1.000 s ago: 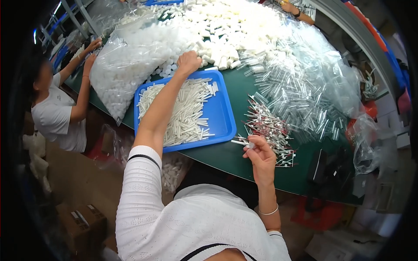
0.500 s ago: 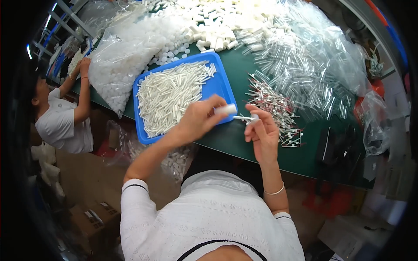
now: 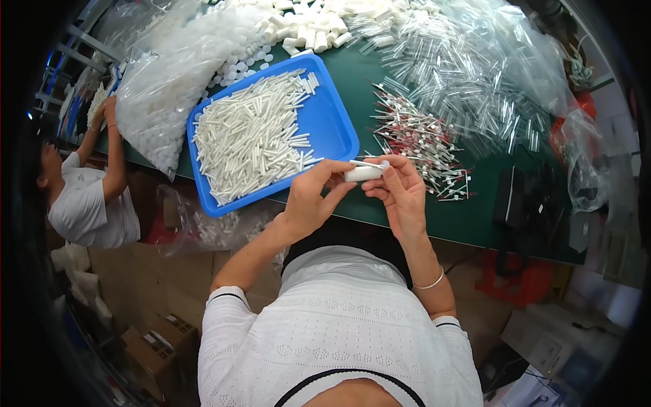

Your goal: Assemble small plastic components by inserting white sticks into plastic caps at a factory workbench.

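A white cylinder lies crosswise between our two hands.
We see our left hand (image 3: 313, 200) pinching the left end of a smooth, opaque white cylinder (image 3: 363, 173), whose long axis runs nearly left to right toward our right hand (image 3: 405, 190). Our right fingers grasp a small, round, translucent white cap (image 3: 384, 165); from it a thin, straight white rod (image 3: 365, 164) points left, almost parallel to the cylinder and along its far side. Our left hand is nearer the cylinder's body; our right fingertips are at its right end, though we cannot tell whether they touch it. A rectangular blue plastic tray (image 3: 327, 123) sits just beyond, leftward.
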Demonstrator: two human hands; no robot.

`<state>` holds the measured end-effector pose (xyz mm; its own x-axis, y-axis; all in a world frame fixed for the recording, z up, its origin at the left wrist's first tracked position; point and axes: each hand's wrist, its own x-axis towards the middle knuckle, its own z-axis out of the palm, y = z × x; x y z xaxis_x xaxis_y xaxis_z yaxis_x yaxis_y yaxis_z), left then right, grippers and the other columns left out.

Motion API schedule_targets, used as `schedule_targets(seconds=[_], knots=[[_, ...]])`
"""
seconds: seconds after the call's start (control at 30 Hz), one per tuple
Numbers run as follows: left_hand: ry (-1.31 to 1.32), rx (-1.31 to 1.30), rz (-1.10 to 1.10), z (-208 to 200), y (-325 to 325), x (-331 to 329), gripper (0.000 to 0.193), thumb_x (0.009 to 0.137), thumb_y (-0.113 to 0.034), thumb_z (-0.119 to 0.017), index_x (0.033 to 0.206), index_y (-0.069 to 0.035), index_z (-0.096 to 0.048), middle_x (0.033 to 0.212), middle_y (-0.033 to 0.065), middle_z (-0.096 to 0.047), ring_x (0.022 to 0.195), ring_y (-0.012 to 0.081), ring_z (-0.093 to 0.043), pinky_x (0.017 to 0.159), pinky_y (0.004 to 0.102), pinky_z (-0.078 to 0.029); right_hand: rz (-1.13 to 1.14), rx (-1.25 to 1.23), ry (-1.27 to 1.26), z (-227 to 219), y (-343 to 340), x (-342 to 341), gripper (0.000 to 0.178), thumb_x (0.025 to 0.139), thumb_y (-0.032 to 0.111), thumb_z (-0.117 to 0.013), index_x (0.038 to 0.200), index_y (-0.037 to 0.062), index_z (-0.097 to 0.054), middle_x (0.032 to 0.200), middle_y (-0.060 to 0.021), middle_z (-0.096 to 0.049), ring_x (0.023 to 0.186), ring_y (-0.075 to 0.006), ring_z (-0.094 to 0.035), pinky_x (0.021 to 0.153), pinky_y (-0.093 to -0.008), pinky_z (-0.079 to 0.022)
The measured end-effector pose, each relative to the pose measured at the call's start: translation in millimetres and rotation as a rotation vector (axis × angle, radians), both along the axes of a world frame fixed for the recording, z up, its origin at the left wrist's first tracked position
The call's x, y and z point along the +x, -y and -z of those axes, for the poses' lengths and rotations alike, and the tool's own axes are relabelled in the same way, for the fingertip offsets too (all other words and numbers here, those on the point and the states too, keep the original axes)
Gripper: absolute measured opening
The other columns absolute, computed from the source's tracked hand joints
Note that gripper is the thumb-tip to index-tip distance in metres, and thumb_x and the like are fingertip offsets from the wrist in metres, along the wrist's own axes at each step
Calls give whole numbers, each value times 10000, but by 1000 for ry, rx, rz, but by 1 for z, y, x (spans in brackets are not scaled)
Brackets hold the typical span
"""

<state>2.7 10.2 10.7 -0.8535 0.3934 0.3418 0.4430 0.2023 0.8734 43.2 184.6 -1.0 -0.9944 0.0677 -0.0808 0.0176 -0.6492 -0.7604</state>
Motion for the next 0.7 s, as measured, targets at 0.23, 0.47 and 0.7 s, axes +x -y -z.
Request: schedule_targets(seconds=[0.23,0.47,0.7], knots=[[588,209,81,-1,6,-1,229,841,-8,-669,1056,3,-592,804,64,-658,642,83,-604,545,208,-477,-12,-9,23,-2,1,2,238,959,168,-556,1115,-10,-528,1106,-189,-631,825,-195,-685,707,-276,-586],[97,-77,23,4,10,-3,258,814,18,-674,1061,-8,-607,815,98,-663,659,154,-652,580,262,-499,-85,-63,26,-1,-4,2,228,955,145,-559,1116,-16,-539,1132,-188,-626,905,-217,-676,766,-293,-578],[145,-90,49,-15,3,-3,261,833,-7,-667,1084,-24,-599,794,101,-662,687,173,-679,597,271,-510,-95,223,-61,0,-10,2,218,925,35,-577,1130,-33,-547,1135,-169,-627,970,-199,-655,830,-276,-544]])
